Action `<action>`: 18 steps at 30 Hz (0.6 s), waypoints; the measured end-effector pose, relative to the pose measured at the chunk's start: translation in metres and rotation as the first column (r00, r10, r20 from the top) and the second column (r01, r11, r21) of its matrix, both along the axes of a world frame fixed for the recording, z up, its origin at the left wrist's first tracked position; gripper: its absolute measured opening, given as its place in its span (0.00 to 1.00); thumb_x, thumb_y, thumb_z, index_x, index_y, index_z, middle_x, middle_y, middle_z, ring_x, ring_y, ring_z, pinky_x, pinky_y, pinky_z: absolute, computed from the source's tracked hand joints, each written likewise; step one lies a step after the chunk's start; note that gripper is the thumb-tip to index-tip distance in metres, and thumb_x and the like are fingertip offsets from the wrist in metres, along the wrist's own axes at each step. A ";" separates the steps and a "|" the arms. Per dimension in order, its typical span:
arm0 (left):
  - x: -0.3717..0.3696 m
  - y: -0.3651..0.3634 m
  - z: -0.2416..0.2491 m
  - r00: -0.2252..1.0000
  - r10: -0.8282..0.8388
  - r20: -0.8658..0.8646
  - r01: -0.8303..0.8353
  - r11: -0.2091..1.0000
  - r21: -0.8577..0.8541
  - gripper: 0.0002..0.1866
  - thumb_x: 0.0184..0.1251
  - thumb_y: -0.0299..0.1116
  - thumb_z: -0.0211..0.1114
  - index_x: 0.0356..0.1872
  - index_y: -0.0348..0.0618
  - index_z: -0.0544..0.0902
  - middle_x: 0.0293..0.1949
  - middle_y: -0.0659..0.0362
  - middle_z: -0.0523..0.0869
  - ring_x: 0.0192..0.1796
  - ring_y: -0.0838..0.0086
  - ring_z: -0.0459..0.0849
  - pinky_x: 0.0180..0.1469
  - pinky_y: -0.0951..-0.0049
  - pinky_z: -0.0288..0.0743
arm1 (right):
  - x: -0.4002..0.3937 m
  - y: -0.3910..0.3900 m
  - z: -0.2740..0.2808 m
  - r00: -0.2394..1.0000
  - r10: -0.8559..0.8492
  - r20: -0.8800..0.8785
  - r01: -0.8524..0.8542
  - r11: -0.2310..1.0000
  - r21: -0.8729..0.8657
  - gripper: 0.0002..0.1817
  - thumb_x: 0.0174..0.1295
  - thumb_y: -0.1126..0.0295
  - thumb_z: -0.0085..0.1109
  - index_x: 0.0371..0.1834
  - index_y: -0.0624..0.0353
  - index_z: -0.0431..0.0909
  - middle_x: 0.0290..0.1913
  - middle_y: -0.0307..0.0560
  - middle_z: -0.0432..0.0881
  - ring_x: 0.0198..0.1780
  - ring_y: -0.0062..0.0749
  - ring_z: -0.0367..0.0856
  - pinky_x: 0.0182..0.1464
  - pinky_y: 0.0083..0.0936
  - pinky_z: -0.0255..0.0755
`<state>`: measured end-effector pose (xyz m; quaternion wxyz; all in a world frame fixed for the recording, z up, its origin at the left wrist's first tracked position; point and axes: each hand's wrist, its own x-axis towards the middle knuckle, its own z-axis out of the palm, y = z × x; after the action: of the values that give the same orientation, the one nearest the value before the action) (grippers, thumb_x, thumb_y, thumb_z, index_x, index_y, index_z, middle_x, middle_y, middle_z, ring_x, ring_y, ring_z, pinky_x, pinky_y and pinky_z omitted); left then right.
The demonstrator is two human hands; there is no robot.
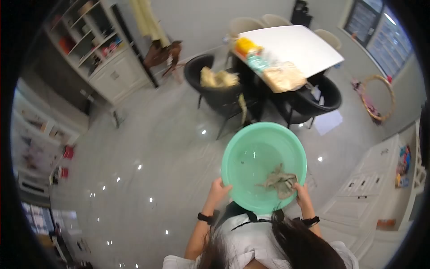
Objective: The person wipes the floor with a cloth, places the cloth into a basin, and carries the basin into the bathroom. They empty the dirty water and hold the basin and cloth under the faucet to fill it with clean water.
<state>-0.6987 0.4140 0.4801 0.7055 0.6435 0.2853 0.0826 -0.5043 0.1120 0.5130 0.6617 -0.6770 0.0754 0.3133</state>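
A large round mint-green basin (244, 172) is held in front of my body by its rim. My left hand (219, 190) grips the left side, thumb over the edge and the other fingers hidden beneath. On the opposite side my right hand (302, 193) holds the rim the same way, close to a crumpled grey-beige cloth (282, 183). That cloth lies inside the basin at the lower right. Shiny reflections show in the basin, perhaps from water, but I cannot be sure.
Ahead stands a white table (309, 47) bearing a yellow item and a beige bundle. A black chair (219, 96) with yellowish cloth and another black chair (324, 103) are before it. A paper sheet (328, 123) lies on the glossy floor. White cabinets (358, 193) line the right.
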 end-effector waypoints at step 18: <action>-0.130 0.334 0.038 0.672 0.729 -0.130 -0.737 0.675 -0.026 0.13 0.56 0.27 0.61 0.43 0.34 0.79 0.38 0.60 0.83 0.41 0.78 0.79 0.48 0.73 0.71 | 0.017 0.553 -0.011 0.736 0.671 0.086 -0.675 0.738 0.016 0.11 0.51 0.74 0.55 0.33 0.72 0.76 0.28 0.41 0.78 0.29 0.23 0.74 0.33 0.22 0.67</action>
<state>-0.8290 0.7475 0.5181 0.6204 0.4511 0.5604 0.3123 -0.4868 0.6649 0.5017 0.5217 -0.6541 -0.2062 0.5074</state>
